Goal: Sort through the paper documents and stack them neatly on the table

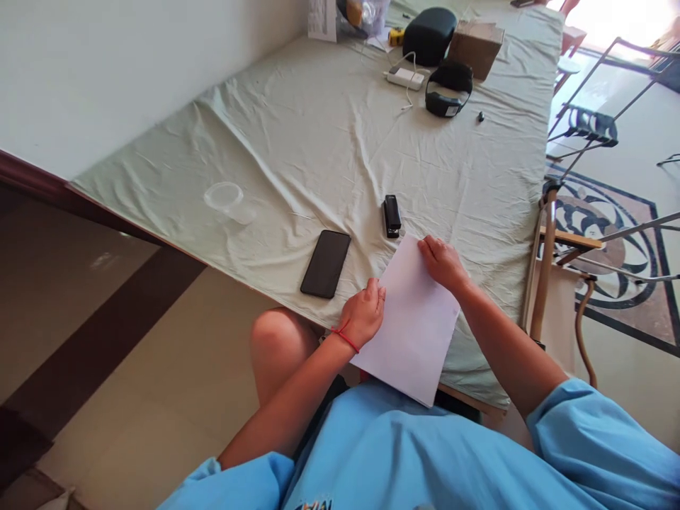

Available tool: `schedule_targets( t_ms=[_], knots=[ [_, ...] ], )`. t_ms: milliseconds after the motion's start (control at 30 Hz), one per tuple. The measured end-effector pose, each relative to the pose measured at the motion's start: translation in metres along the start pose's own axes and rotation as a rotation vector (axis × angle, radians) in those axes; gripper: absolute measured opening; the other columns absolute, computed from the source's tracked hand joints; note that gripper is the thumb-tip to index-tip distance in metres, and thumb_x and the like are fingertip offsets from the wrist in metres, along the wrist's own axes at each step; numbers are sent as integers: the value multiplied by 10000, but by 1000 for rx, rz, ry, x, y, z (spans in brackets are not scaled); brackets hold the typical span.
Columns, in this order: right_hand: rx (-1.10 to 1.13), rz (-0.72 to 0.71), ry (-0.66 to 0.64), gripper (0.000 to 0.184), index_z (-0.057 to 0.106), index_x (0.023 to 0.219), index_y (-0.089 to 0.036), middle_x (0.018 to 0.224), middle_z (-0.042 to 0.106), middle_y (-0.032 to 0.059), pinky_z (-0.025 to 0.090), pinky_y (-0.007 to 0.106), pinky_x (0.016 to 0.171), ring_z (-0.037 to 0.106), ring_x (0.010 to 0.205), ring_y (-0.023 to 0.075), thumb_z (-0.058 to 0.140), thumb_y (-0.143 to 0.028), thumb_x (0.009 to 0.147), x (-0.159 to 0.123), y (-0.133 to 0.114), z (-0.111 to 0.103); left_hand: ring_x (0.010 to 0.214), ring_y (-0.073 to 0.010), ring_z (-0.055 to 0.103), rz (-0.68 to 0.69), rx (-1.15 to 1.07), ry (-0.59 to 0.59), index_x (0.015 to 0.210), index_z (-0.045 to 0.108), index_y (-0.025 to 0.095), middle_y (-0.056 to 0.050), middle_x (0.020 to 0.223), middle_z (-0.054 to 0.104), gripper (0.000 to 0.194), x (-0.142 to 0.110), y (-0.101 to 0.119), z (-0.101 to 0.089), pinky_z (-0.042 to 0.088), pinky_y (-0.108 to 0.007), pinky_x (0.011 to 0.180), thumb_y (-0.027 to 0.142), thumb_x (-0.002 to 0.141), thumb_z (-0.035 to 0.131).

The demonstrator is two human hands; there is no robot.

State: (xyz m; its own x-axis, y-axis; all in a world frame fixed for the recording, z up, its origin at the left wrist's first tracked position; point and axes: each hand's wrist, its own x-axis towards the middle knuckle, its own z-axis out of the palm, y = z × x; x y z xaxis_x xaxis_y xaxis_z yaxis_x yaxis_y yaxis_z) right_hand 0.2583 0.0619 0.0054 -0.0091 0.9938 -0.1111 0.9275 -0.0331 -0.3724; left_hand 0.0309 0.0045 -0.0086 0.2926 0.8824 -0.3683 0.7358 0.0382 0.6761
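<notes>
Your white paper [411, 326] pokes out past the near edge of the table [494, 276], close to your blue shirt [404, 453]. The black stapler [392, 214] sits just beyond its top, and the phone [326, 263] lies near its left side. There is room on the cloth [287, 149] between phone and wall [132, 57]. Your left hand [364, 312] is curled closed on the paper's left edge; your right hand [442, 262] grips its top right corner

There's room to reach over the tablecloth [340, 152] between the stapler [392, 214] and the power bank [402, 77]; the stapler blocks the way past the paper sheets [411, 329]; the smartphone [326, 264] blocks the left side.
</notes>
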Motion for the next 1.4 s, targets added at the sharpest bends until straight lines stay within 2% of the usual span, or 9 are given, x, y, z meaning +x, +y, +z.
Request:
schedule_targets(
  t_ms=[133, 267, 500, 767, 900, 1000, 1133, 1233, 1400],
  knots=[
    [14, -4, -13, 353, 593, 935, -251, 999, 743, 107, 456, 360, 858, 662, 971, 271, 358, -379, 1164, 3, -1, 6, 761, -312, 528, -48, -86, 17, 907, 303, 266, -1, 744, 386, 384, -8, 1, -1, 193, -402, 710, 67, 1182, 481],
    [13, -6, -17, 348, 656, 1019, -247, 1024, 763, 111, 475, 364, 908, 670, 1092, 290, 363, -367, 1163, 11, -3, 8, 789, -255, 489, -22, -212, 71, 834, 328, 248, -10, 773, 441, 421, -3, -2, -1, 293, -364, 761, 37, 1183, 429],
    [-35, -13, -103, 344, 746, 1068, -206, 1054, 806, 131, 486, 382, 960, 682, 1148, 311, 424, -310, 1127, 40, -6, 6, 760, -213, 425, -87, -380, 114, 786, 401, 207, 4, 757, 438, 430, 11, -10, 3, 289, -347, 722, 61, 1189, 439],
    [-105, -22, -173, 347, 786, 1024, -202, 1124, 830, 153, 484, 410, 994, 722, 1138, 334, 455, -265, 1106, 75, -10, 0, 709, -194, 430, -197, -467, 136, 718, 404, 192, 2, 695, 416, 480, 29, 10, 4, 284, -343, 685, 60, 1179, 429],
    [-112, -21, -161, 323, 797, 1042, -199, 1106, 832, 155, 495, 431, 998, 713, 1162, 351, 483, -253, 1089, 80, -8, -6, 705, -188, 428, -210, -487, 147, 723, 399, 194, 4, 702, 426, 485, 38, 16, 5, 275, -347, 678, 44, 1182, 442],
    [-108, -37, -82, 360, 790, 1223, -180, 1243, 813, 183, 497, 500, 1060, 653, 1303, 398, 465, -272, 1100, 72, -9, -13, 710, -190, 438, -214, -494, 138, 728, 417, 190, -1, 711, 450, 478, 43, 15, 8, 291, -340, 685, 47, 1184, 444],
    [-93, -182, 77, 505, 619, 1584, -199, 1634, 643, 147, 339, 569, 1315, 468, 1601, 339, 394, -238, 1134, 57, -14, -20, 725, -200, 461, -213, -492, 136, 739, 429, 187, -13, 737, 470, 460, 47, 12, 11, 283, -345, 677, 49, 1177, 452],
    [-106, -371, 102, 536, 650, 1563, -236, 1641, 657, 77, 140, 619, 1424, 409, 1680, 278, 379, -137, 1111, 53, -14, -13, 730, -205, 457, -213, -493, 140, 742, 414, 192, -15, 744, 469, 460, 50, 9, 13, 274, -348, 678, 45, 1176, 456],
    [-141, -391, 52, 640, 660, 1555, -161, 1682, 604, 122, 139, 643, 1442, 465, 1663, 259, 381, 4, 1004, 53, -14, 11, 732, -212, 443, -221, -478, 134, 761, 431, 201, -8, 737, 463, 458, 54, 9, 16, 285, -349, 692, 49, 1193, 465]
  ],
)
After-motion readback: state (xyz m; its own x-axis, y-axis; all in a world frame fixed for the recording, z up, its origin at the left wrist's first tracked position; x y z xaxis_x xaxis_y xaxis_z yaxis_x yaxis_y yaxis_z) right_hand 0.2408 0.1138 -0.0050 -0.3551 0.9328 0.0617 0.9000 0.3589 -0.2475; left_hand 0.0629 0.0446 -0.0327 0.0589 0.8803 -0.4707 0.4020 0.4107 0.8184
